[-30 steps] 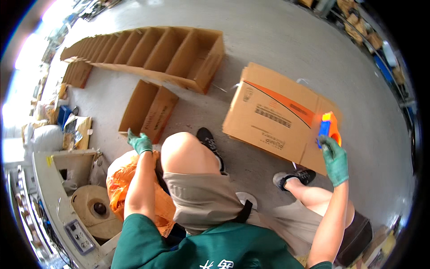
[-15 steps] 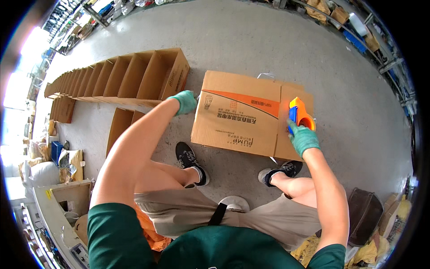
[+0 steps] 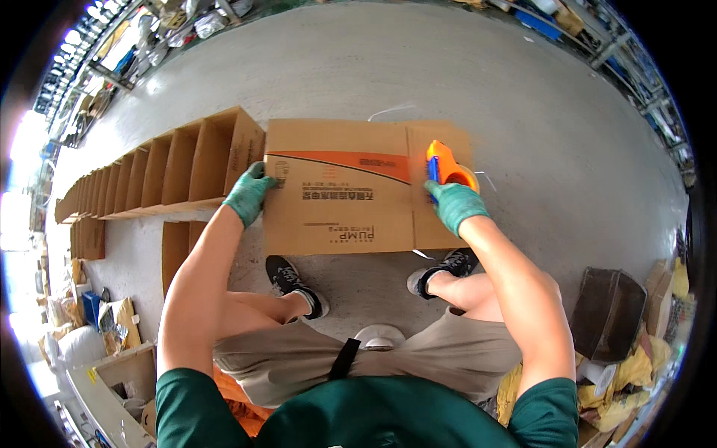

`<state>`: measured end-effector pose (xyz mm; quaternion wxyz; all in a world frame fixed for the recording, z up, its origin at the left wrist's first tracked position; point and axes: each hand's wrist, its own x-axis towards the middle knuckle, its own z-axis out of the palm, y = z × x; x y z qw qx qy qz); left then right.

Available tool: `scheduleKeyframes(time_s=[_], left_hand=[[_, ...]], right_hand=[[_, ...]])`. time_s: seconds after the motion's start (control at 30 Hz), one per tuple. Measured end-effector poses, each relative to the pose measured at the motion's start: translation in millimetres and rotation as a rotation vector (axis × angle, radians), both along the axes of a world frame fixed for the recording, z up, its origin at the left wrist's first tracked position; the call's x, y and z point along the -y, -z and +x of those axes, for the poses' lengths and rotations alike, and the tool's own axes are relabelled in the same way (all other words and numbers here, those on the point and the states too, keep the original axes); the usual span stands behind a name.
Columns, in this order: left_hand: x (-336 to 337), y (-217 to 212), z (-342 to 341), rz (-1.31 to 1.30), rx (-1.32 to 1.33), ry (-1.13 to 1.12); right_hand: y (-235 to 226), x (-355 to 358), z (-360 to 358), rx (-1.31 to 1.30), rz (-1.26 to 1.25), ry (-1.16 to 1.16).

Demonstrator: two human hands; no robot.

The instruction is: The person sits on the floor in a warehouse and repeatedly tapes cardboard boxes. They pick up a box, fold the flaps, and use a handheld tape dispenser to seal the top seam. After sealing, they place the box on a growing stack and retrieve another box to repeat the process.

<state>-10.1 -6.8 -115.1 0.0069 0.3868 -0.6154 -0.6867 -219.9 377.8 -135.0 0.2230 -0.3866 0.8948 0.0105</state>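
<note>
Cardboard box (image 3: 351,190) at frame centre on floor. Left hand (image 3: 248,194) grips its left edge; right hand (image 3: 455,205) clenches orange tape dispenser (image 3: 446,164). Box probably unweighted: could slide, skewing tape.

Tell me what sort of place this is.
Probably a warehouse or packing floor: bare concrete floor, a long row of open cardboard boxes, shelving along the edges. The right hand holds an orange tape dispenser on a cardboard box.

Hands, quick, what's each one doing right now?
Left hand: gripping the left edge of the box.
Right hand: closed on the tape gun, on the box.
</note>
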Motion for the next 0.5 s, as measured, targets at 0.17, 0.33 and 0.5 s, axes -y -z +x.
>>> scheduleKeyframes(time_s=[0.17,0.33,0.5], left_hand=[[48.4,-38.4,1.4,-0.212,-0.145,-0.100],[120.2,-19.7,58.2,-0.186,-0.378,-0.257],[108.2,-10.9,56.3,-0.209,-0.358,-0.289]], right_hand=[[7.7,-11.1,-6.8,0.294,-0.612,0.781],[-6.0,-1.3,26.4,0.463,-0.492,0.933],[-71.0,15.0,39.5,0.053,-0.159,0.306]])
